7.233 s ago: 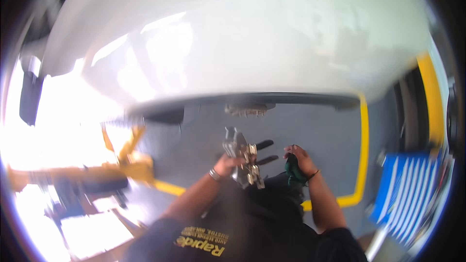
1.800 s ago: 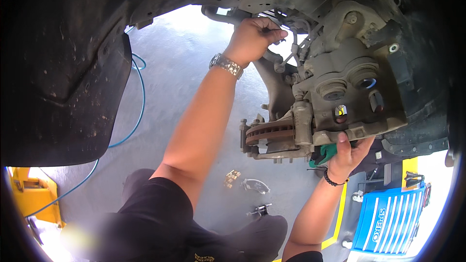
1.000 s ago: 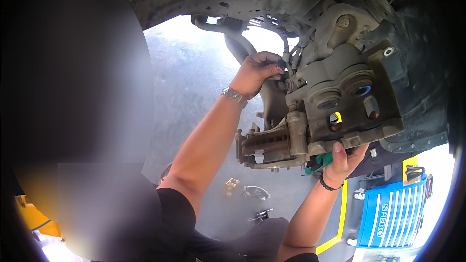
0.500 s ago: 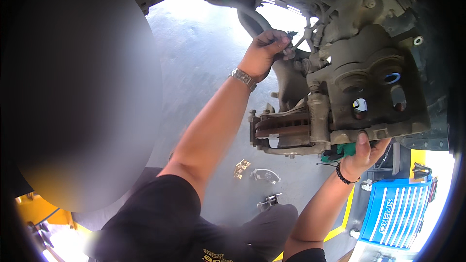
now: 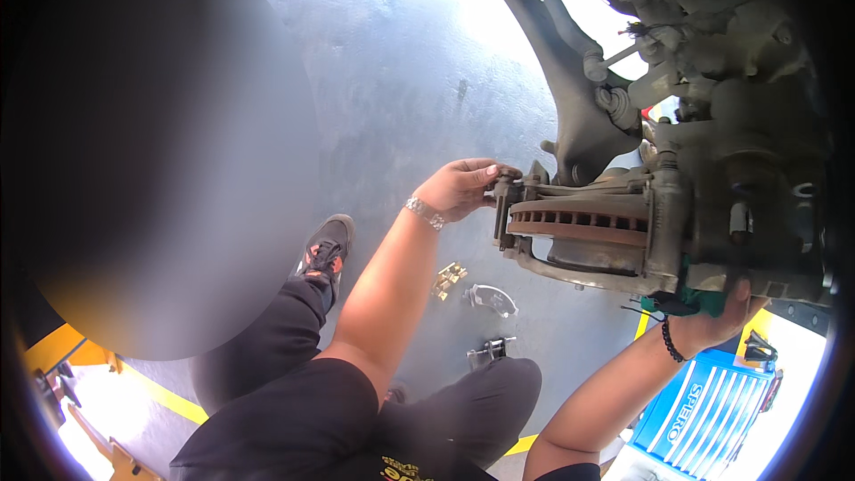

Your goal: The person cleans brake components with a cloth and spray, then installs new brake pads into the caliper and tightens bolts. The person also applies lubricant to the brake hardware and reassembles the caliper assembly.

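the brake disc [image 5: 579, 218] sits right of centre, seen edge-on, with the bracket [image 5: 570, 277] reaching around its rim and the caliper [image 5: 773, 240] to the right of it; left of the disc, the left hand [image 5: 461, 189] has thumb and fingertips bunched at the bracket's near end (whether they pinch it, i cannot tell); right of and below the disc, the right hand [image 5: 723, 316] sets its thumb against the caliper's lower edge, a green cloth [image 5: 695, 301] beside it; its other fingers are hidden; below and left of the disc, brass-coloured clips [image 5: 449, 280] lie on the floor [image 5: 401, 107]
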Demonstrator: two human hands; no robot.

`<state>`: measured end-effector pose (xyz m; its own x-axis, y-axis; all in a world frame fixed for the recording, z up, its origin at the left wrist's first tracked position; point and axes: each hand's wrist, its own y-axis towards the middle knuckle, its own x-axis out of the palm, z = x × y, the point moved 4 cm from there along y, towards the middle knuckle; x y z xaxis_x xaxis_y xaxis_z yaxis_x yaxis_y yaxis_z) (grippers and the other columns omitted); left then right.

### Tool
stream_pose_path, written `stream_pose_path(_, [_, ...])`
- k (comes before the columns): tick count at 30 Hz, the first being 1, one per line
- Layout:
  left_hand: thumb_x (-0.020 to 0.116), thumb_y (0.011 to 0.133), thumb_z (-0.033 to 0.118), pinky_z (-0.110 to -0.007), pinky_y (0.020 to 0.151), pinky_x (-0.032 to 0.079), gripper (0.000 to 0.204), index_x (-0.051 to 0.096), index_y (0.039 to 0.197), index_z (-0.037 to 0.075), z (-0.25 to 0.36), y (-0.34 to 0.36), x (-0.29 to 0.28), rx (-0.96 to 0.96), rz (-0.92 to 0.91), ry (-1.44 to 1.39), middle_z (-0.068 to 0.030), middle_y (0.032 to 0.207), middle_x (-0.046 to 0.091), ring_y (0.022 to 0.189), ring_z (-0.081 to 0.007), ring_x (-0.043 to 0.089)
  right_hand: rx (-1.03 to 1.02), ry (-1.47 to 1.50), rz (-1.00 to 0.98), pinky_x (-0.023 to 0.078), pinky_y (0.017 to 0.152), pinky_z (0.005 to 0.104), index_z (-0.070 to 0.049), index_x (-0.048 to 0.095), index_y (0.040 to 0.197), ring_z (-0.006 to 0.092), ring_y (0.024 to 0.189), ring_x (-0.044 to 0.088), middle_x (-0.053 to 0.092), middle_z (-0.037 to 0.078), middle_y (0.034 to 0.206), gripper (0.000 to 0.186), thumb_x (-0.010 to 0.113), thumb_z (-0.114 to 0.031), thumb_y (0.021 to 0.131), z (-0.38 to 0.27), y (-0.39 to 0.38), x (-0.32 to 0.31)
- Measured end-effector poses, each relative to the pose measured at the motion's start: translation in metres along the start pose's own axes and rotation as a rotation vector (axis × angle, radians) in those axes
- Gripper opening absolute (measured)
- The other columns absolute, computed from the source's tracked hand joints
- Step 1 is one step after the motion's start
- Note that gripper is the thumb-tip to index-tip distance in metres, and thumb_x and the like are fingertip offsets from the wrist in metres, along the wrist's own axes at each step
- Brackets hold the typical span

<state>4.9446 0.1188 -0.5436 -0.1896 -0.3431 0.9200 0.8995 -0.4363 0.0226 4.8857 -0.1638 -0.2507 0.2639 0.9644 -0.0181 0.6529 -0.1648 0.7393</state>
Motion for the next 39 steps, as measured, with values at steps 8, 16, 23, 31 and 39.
stream_pose_path(8, [0.06, 0.097, 0.023, -0.036, 0.086, 0.047, 0.03, 0.062, 0.111, -0.003, 0.006, 0.016, 0.007, 0.036, 0.213, -0.012, -0.0073, 0.097, 0.065, 0.09, -0.018, 0.059, -0.053, -0.289, 0.129, 0.052, 0.097, 0.0337, -0.003, 0.052, 0.128, 0.0208, 0.115, 0.061, 0.061, 0.012, 0.125, 0.037, 0.051, -0.017, 0.094, -0.006, 0.001, -0.021])
stream_pose_path(16, [0.055, 0.1, 0.023, -0.035, 0.083, 0.047, 0.037, 0.062, 0.122, -0.005, 0.049, 0.021, 0.006, 0.026, 0.142, 0.098, -0.0024, 0.089, 0.058, 0.086, -0.0149, 0.054, -0.993, -1.429, -0.218, 0.054, 0.085, 0.0299, 0.002, 0.062, 0.113, 0.0175, 0.102, 0.066, 0.066, 0.014, 0.111, 0.034, 0.054, -0.025, 0.095, -0.03, -0.005, -0.011])
stream_pose_path(23, [0.052, 0.101, 0.022, -0.036, 0.089, 0.046, 0.038, 0.061, 0.126, -0.005, 0.039, 0.026, 0.006, 0.037, 0.088, 0.095, -0.0068, 0.104, 0.066, 0.096, -0.0165, 0.057, -0.871, -1.296, -0.123, 0.056, 0.077, 0.0313, 0.006, 0.065, 0.11, 0.02, 0.089, 0.07, 0.07, 0.013, 0.1, 0.036, 0.059, -0.027, 0.095, -0.029, -0.002, -0.012])
stream_pose_path(31, [0.063, 0.096, 0.026, -0.034, 0.088, 0.047, 0.032, 0.068, 0.117, 0.002, 0.044, 0.028, 0.008, 0.056, 0.201, 0.299, -0.0065, 0.108, 0.069, 0.102, -0.0153, 0.06, -0.741, -1.183, -0.121, 0.056, 0.074, 0.0313, 0.007, 0.067, 0.109, 0.0205, 0.084, 0.072, 0.072, 0.012, 0.096, 0.036, 0.059, -0.026, 0.096, -0.025, 0.023, -0.067])
stream_pose_path(39, [0.065, 0.094, 0.032, -0.036, 0.091, 0.048, 0.037, 0.071, 0.108, -0.002, 0.057, 0.025, 0.003, 0.027, 0.136, 0.669, -0.0136, 0.107, 0.071, 0.103, -0.0221, 0.063, -0.756, -1.372, -0.078, 0.055, 0.081, 0.0337, 0.009, 0.065, 0.112, 0.0255, 0.092, 0.07, 0.069, 0.017, 0.108, 0.035, 0.055, -0.021, 0.097, -0.036, -0.009, 0.005])
